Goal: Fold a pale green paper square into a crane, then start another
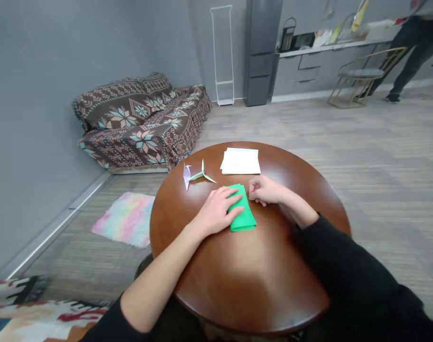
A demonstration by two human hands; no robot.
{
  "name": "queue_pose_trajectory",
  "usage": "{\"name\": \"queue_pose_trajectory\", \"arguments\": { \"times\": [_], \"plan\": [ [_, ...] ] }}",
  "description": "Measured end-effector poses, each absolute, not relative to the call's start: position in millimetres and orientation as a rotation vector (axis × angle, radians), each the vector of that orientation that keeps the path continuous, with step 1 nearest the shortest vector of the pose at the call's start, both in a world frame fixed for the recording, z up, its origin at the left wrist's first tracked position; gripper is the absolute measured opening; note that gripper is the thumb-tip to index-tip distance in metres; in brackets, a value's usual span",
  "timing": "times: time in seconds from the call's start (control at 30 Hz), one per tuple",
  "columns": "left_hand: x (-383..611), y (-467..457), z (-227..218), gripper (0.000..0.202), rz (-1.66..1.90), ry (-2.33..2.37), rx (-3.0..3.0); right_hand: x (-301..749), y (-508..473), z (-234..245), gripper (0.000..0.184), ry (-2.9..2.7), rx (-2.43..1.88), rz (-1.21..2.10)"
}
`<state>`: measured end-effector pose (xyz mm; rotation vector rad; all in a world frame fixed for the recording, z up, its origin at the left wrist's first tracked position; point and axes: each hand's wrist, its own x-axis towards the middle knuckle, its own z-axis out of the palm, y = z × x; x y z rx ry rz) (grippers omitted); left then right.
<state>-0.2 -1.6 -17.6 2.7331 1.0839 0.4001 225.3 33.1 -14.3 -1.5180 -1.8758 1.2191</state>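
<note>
A folded sheet of green paper (244,216) lies on the round brown table (252,266), its layers slightly apart at the near edge. Pressing it from the left is my left hand (220,209), fingers spread flat across the paper. My right hand (265,191) rests just beyond the paper's right edge with its fingers curled in, and nothing shows in them. To the left of the paper stand a pale green three-armed folded paper piece (203,174) and a small lilac folded paper piece (186,176).
A stack of white paper sheets (240,161) lies toward the table's far edge. Beyond are a patterned sofa (141,118), a fluffy pastel rug (126,218), a grey fridge (261,52) and a gold-framed chair (364,74). A person (412,47) stands by the kitchen counter.
</note>
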Motion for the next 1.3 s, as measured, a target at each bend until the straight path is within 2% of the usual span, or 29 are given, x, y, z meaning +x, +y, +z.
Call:
{"name": "queue_pose_trajectory", "arguments": {
  "times": [0.2,0.33,1.3],
  "plan": [
    [2.2,-3.1,-23.8,0.059,0.387,1.159,2.770,219.0,34.2,-14.1,0.013,-1.772,-1.565,1.142],
    [2.7,-3.1,-23.1,0.063,0.338,1.138,2.759,217.0,35.8,-13.3,0.018,-1.713,-1.613,1.148],
    [-4.7,-2.6,-17.0,0.065,0.304,1.013,2.716,210.2,38.6,-16.6,0.026,-1.554,-1.699,1.111]
  ]
}}
